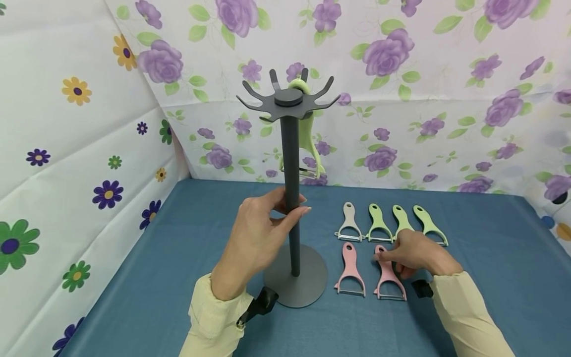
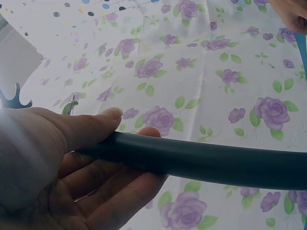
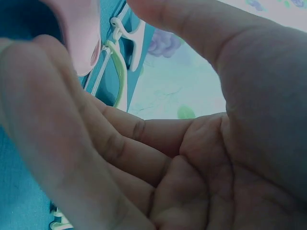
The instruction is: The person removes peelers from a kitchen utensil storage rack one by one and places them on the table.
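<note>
A dark grey stand with a round base and a ring of hooks stands on the table. My left hand grips its pole between thumb and fingers. From a rear hook hangs a light green peeler, partly behind the pole. My right hand is over a pink peeler lying on the table, thumb and fingers on either side of its handle. In the right wrist view a gap shows between the thumb and that pink peeler.
Left of the right hand lies another pink peeler. Behind it are a white peeler and several green peelers in a row. A blue cloth covers the table; flowered sheets hang at the back and left.
</note>
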Demonstrator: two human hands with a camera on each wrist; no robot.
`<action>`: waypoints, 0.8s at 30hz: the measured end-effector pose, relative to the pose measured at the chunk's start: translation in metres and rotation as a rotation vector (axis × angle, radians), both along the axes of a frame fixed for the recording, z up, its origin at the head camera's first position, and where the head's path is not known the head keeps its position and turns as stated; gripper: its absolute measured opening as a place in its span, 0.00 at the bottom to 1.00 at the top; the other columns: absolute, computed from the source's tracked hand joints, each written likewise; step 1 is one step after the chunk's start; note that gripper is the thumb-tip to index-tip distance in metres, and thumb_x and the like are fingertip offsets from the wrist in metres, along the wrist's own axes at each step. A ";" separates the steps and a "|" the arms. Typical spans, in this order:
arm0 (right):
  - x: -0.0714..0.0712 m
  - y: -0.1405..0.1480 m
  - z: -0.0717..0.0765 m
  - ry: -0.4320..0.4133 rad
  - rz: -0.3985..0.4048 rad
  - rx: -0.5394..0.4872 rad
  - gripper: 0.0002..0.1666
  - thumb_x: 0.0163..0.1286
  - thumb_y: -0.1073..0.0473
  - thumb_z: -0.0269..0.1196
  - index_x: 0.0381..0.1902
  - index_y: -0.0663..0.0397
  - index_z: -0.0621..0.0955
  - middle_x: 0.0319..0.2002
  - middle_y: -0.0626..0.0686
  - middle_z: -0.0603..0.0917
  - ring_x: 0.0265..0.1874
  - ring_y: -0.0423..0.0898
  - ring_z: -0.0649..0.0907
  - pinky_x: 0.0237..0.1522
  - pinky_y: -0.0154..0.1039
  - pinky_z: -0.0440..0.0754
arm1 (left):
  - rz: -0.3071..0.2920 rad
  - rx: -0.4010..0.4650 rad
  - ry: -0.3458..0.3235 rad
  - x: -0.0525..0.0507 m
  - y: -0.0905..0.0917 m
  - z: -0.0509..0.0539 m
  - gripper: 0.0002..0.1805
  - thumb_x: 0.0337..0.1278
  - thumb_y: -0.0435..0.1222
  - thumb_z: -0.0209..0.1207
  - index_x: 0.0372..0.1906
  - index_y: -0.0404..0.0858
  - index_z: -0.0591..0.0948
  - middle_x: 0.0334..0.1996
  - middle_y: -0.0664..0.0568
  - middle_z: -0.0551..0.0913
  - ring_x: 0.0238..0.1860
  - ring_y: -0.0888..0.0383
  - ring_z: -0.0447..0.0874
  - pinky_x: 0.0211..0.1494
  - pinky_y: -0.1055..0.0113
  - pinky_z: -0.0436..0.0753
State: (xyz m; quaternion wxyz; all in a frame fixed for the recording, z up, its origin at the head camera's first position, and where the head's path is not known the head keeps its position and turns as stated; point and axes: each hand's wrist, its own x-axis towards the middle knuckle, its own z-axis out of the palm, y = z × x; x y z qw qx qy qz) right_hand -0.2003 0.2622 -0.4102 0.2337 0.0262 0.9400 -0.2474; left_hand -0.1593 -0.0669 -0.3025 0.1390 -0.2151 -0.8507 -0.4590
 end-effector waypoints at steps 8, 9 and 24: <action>0.000 0.003 0.003 0.042 0.037 -0.002 0.29 0.70 0.40 0.67 0.20 0.57 0.84 0.17 0.52 0.83 0.18 0.46 0.84 0.25 0.40 0.81 | -0.002 -0.004 0.031 0.001 0.001 0.001 0.08 0.67 0.40 0.66 0.46 0.42 0.87 0.31 0.52 0.90 0.36 0.64 0.88 0.37 0.73 0.88; -0.001 0.003 0.004 0.053 0.040 -0.002 0.29 0.71 0.40 0.66 0.20 0.57 0.84 0.17 0.52 0.83 0.18 0.46 0.84 0.25 0.40 0.81 | 0.001 -0.010 0.034 0.001 0.001 0.001 0.08 0.67 0.40 0.66 0.46 0.42 0.86 0.32 0.53 0.90 0.36 0.64 0.88 0.37 0.73 0.88; -0.005 0.007 0.006 0.137 0.060 -0.003 0.21 0.75 0.48 0.63 0.27 0.58 0.85 0.21 0.52 0.83 0.21 0.43 0.84 0.27 0.40 0.83 | -0.004 0.047 -0.001 0.004 0.001 0.001 0.11 0.68 0.38 0.64 0.49 0.40 0.78 0.42 0.53 0.92 0.44 0.63 0.90 0.37 0.71 0.88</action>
